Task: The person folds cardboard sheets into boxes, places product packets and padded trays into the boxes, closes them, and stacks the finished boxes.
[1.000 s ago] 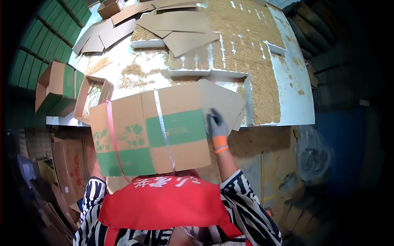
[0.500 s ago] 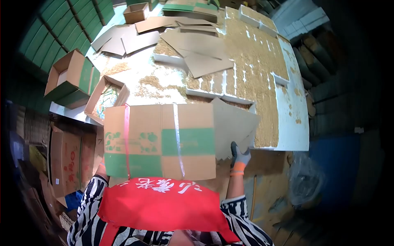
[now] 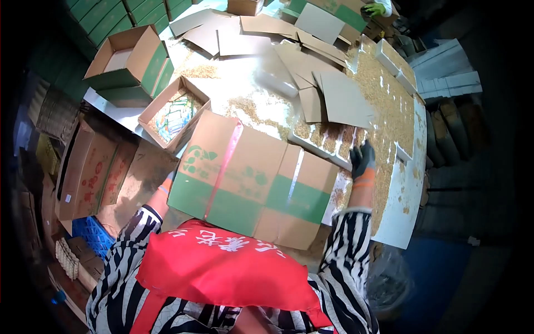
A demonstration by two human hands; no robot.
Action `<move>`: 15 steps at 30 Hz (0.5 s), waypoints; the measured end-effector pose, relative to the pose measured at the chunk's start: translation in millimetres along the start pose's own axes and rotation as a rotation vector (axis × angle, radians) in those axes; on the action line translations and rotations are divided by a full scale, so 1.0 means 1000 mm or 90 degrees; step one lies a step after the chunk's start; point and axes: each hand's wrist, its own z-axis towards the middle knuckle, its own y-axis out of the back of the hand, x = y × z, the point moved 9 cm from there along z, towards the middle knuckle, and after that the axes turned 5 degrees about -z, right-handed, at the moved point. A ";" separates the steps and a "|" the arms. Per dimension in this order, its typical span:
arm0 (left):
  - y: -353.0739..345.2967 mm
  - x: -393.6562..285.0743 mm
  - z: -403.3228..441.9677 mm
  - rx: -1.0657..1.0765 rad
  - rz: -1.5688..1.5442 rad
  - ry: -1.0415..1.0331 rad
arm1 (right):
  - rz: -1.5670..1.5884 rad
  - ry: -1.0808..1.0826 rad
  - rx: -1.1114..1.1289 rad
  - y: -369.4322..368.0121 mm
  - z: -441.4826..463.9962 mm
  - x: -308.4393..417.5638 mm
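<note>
I see the dark-gloved right hand [image 3: 362,158], fingers spread, near a flat grey cardboard sheet [image 3: 346,100]; I cannot tell whether the mostly hidden left hand [image 3: 169,180] grips the strapped brown-and-green cardboard box [image 3: 257,177] before the red apron [image 3: 219,261].

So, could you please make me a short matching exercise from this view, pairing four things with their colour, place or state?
1. Apron
2. Right hand
3. Colourful packets
4. Strapped cardboard

A. Inside an open box
B. Mostly brown and green
C. Red and white
D. Gloved, with orange at the wrist

Pairs: 1-C, 2-D, 3-A, 4-B
</note>
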 end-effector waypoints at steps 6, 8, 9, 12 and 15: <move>0.023 -0.024 0.028 -0.016 0.178 -0.057 | -0.559 0.322 0.031 -0.070 -0.126 -0.004; -0.040 -0.110 -0.001 -0.234 0.623 -0.215 | -0.782 0.439 0.010 -0.102 -0.150 0.013; -0.089 -0.154 -0.015 -0.254 0.689 -0.386 | -0.893 0.493 -0.008 -0.114 -0.158 0.014; -0.229 -0.220 -0.034 -0.183 0.874 -0.705 | -1.020 0.500 0.040 -0.145 -0.156 0.007; -0.280 -0.202 0.029 -0.054 1.109 -0.623 | -1.093 0.366 0.118 -0.154 -0.123 -0.024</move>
